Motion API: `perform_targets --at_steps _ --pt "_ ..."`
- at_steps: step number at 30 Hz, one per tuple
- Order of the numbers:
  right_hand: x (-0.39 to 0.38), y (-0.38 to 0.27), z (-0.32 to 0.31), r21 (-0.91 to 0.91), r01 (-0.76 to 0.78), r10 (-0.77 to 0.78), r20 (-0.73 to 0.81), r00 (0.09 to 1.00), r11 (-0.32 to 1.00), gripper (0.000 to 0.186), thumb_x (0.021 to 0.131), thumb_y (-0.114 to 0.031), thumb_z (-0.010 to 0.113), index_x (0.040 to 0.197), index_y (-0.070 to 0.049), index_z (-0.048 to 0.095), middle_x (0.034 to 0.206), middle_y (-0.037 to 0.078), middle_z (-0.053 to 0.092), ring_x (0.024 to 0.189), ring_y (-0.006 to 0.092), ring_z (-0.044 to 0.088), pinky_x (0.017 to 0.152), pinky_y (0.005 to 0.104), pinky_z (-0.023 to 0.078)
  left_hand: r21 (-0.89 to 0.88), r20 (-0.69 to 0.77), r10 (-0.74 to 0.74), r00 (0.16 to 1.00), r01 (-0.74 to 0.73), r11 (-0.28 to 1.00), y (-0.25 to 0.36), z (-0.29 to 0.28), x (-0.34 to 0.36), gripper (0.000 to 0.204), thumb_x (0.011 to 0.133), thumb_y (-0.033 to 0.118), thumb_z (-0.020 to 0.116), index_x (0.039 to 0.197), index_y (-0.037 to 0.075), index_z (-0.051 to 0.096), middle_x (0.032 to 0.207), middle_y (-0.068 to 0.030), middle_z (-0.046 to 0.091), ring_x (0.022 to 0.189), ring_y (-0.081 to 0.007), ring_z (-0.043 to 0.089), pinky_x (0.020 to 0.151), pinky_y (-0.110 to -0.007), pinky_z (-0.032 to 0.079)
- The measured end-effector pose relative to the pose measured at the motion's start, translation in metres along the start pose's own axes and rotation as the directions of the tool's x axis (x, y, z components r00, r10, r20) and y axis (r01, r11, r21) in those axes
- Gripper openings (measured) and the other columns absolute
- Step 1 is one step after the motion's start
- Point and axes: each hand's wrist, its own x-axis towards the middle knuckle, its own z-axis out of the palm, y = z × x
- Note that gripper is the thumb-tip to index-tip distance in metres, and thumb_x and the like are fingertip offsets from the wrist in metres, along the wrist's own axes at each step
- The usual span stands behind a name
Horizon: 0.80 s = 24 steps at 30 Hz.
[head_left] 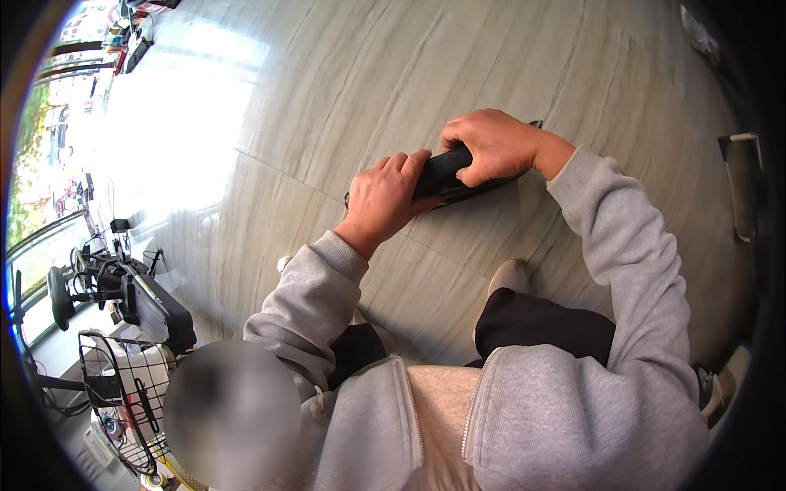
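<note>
A long black object with a smooth, slightly shiny surface is held out in front of me above the floor, slanting up to the right. What kind of thing it is I cannot make out, as my hands cover much of it. My left hand wraps round its left part, thumb along the near side. From above, my right hand grips the right part, fingers over the far edge and thumb on the near side. A thin dark loop or tip shows past each end of the object.
Below is a wood-patterned tile floor, with strong window glare at the left. A black wire basket and dark wheeled equipment stand at the lower left. A dark panel with a pale frame is at the right edge. My shoe shows below.
</note>
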Motion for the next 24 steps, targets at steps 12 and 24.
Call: perform_targets --at_steps 12,24 --pt "-0.015 0.045 0.059 0.699 0.142 0.491 -0.618 0.614 0.701 0.046 0.1 -0.047 0.053 0.103 -0.002 0.058 0.092 0.008 0.058 0.082 0.0182 0.056 0.076 0.0294 0.048 -0.963 0.268 -0.475 0.838 0.239 -0.122 -0.048 0.059 -0.011 0.058 0.095 0.051 0.062 0.114 -0.004 0.058 0.097 -0.0083 0.067 0.084 -0.0145 0.064 0.077 -0.03 0.054" --pt "-0.023 0.029 0.09 0.977 0.019 0.475 0.085 0.876 -0.211 0.047 0.091 -0.038 0.071 0.116 0.001 0.063 0.107 0.009 0.069 0.092 0.0186 0.067 0.084 0.0335 0.055 -0.94 0.295 -0.582 0.758 0.119 -0.321 -0.032 0.1 -0.017 0.053 0.097 0.049 0.061 0.112 -0.002 0.056 0.1 -0.0089 0.067 0.085 -0.0156 0.065 0.078 -0.031 0.055"
